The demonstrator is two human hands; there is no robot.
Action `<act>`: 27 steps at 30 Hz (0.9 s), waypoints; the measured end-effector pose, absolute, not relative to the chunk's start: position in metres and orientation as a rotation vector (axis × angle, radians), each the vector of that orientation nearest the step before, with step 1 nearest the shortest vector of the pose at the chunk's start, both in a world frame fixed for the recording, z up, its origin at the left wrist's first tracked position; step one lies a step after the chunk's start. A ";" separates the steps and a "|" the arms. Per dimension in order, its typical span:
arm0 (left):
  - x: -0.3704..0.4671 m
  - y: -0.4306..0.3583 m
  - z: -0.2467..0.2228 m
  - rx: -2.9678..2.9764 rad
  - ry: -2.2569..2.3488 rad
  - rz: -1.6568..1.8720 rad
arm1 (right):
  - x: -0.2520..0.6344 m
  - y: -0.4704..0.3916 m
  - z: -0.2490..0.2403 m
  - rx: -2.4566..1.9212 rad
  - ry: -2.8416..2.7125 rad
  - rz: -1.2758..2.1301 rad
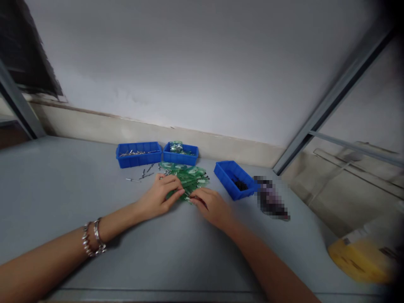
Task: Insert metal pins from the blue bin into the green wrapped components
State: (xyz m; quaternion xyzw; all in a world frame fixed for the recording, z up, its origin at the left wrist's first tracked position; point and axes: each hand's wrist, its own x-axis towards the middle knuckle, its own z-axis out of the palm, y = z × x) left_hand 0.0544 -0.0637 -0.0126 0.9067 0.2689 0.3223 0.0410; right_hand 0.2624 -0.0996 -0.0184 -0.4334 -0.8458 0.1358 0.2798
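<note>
Before me on the grey table lies a pile of small green plastic bags with metal parts showing among them. My left hand rests at the pile's near left side, thumb and fingers closed on the edge of a green bag. Opposite it, my right hand has its fingertips pinched at the same near edge, close to the left fingertips. The exact grip is partly hidden by the fingers. Several loose metal screws or pins are scattered left of the pile.
Behind the pile stand a blue bin of thin metal pins and another blue bin holding green bags. To the right, a tilted blue bin contains dark small parts. A blurred item lies beside it; a yellow container is at far right.
</note>
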 end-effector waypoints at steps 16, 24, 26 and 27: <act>0.054 -0.068 -0.006 2.852 0.749 0.990 | 0.263 -0.102 -0.019 -1.110 -2.235 0.343; 0.056 -0.069 -0.006 2.871 0.706 0.901 | 0.270 -0.101 -0.013 -1.062 -2.096 0.302; 0.055 -0.068 -0.006 2.866 0.741 0.950 | 0.269 -0.101 -0.016 -1.071 -2.132 0.308; 0.055 -0.068 -0.006 2.866 0.754 0.973 | 0.268 -0.101 -0.018 -1.077 -2.154 0.308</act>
